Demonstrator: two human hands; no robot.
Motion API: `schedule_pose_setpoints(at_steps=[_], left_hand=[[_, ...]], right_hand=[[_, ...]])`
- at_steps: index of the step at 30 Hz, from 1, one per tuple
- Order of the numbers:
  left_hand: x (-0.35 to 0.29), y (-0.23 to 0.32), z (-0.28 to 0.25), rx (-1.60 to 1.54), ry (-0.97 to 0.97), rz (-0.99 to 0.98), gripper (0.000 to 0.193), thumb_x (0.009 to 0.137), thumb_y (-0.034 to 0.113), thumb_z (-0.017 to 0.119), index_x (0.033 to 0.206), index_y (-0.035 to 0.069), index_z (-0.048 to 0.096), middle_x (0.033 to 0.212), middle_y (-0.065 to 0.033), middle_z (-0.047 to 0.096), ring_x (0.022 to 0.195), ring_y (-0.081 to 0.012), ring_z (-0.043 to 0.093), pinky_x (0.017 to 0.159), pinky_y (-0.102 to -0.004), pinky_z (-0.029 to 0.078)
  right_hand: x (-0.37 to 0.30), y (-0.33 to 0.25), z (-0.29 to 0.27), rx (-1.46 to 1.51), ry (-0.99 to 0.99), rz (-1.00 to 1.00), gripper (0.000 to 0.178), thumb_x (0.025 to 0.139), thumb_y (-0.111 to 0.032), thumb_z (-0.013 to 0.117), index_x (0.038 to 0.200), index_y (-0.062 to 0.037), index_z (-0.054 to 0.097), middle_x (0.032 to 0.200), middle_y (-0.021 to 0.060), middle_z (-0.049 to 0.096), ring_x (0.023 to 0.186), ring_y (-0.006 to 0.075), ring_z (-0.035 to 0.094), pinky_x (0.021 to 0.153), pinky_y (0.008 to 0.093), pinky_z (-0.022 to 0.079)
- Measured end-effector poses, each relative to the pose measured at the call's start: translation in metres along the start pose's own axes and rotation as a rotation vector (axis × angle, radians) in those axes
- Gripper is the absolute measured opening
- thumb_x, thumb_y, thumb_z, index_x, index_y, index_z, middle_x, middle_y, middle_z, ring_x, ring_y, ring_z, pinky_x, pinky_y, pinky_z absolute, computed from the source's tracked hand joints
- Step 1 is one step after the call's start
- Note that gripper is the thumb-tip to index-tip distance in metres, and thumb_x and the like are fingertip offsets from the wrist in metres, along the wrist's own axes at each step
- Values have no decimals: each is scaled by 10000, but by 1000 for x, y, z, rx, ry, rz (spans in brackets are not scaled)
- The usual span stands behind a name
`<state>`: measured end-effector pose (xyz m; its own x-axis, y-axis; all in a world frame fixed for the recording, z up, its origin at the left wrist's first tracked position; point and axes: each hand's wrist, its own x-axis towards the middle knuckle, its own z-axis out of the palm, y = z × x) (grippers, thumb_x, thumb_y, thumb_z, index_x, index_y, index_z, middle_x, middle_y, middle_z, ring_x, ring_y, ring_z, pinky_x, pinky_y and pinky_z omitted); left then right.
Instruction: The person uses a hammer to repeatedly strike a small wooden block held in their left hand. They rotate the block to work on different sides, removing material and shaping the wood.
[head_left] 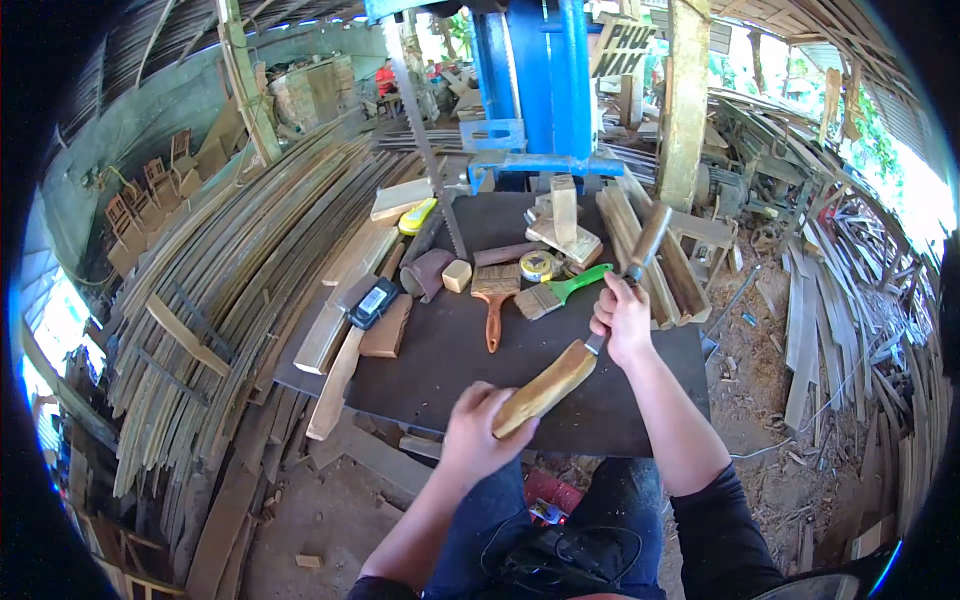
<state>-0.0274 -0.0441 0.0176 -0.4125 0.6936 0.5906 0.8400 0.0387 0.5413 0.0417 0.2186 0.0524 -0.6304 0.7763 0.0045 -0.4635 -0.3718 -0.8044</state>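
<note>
My left hand (474,432) is closed around the lower end of a curved piece of pale wood (548,386), held tilted above the front of the dark table. My right hand (624,322) grips what looks like a chisel (650,242), its wooden handle slanting up and its metal blade pointing down. The blade's tip meets the wood's upper end; whether it cuts in, I cannot tell. Beyond my hands lie a green-handled brush (568,291), an orange-handled brush (494,300), a yellow tape measure (537,265) and a small wood block (457,276).
A blue bandsaw (540,90) stands behind the dark table (440,350), its toothed blade (425,140) running down on the left. Offcuts (566,215) and a black device (373,303) lie around the tabletop. Long boards (230,270) are stacked at left, with more timber at right.
</note>
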Motion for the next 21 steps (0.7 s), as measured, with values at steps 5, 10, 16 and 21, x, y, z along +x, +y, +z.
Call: schedule_pose_setpoints(at_steps=[5, 10, 16, 21], left_hand=[[4, 16, 10, -120, -14, -6, 529, 821, 237, 835, 1265, 19, 649, 1120, -197, 695, 1001, -368, 709, 862, -420, 586], [-6, 10, 14, -54, 51, -70, 505, 807, 172, 842, 1251, 15, 659, 1102, -199, 725, 971, -348, 737, 835, -394, 598], [0, 12, 21, -74, 100, -69, 450, 805, 137, 809, 1207, -4, 663, 1067, -200, 730, 932, -341, 743, 811, -376, 599], [4, 18, 38, -78, 124, -69, 448, 814, 148, 782, 1211, -11, 649, 1109, -214, 716, 948, -376, 729, 816, -407, 604]], right_hand=[[2, 2, -4, -9, 22, -31, 389, 994, -261, 619, 703, -174, 377, 549, -64, 299, 425, 86, 289, 394, 303, 255], [-3, -2, 2, -24, 38, -42, 416, 1007, -270, 603, 678, -189, 361, 539, -71, 287, 418, 79, 281, 394, 295, 240], [-3, -1, 5, 21, 21, -51, 387, 1043, -328, 568, 736, -195, 373, 551, -77, 266, 426, 74, 255, 395, 288, 230], [-7, 3, 3, 127, -8, -90, 357, 1061, -331, 545, 793, -173, 370, 561, -60, 285, 426, 77, 259, 397, 284, 211]])
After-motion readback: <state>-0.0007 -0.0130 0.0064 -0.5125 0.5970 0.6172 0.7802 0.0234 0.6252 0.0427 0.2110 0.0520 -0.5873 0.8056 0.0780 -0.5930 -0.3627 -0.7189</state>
